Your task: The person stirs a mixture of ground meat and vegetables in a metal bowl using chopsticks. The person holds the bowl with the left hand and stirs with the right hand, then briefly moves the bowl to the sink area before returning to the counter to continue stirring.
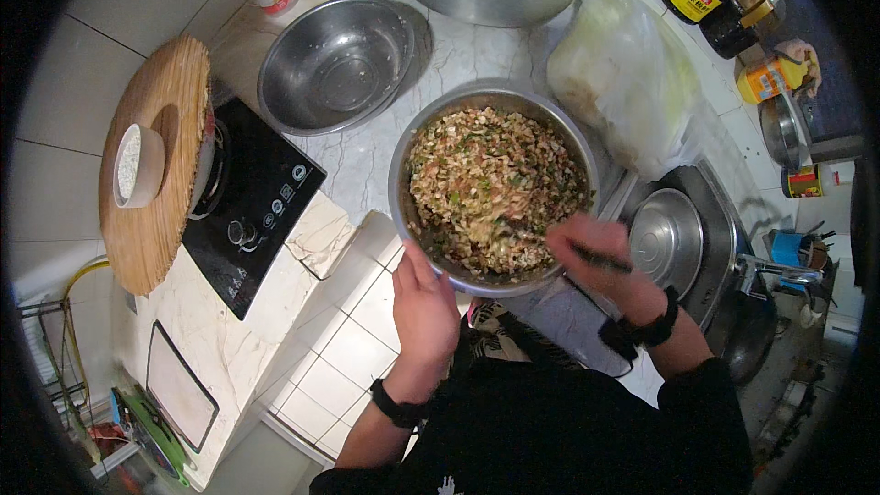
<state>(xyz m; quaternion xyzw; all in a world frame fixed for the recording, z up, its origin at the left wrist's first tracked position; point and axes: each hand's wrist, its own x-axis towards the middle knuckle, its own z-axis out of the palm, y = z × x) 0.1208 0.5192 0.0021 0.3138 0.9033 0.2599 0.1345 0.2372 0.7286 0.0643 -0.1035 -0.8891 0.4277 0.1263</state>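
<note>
A: While the left hand (423,304) clasps the near rim of the steel bowl (400,206) on the counter (362,160), how mixed does the filling (490,188) look?

B: Evenly flecked with green, no separate heaps; judged largely blended.

A: And the right hand (600,261)?

B: Blurred over the bowl's right edge, closed around a dark utensil (600,259), so stirring seems unfinished.

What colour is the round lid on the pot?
The lid is light brown, like wood, seen in the head view.
</note>
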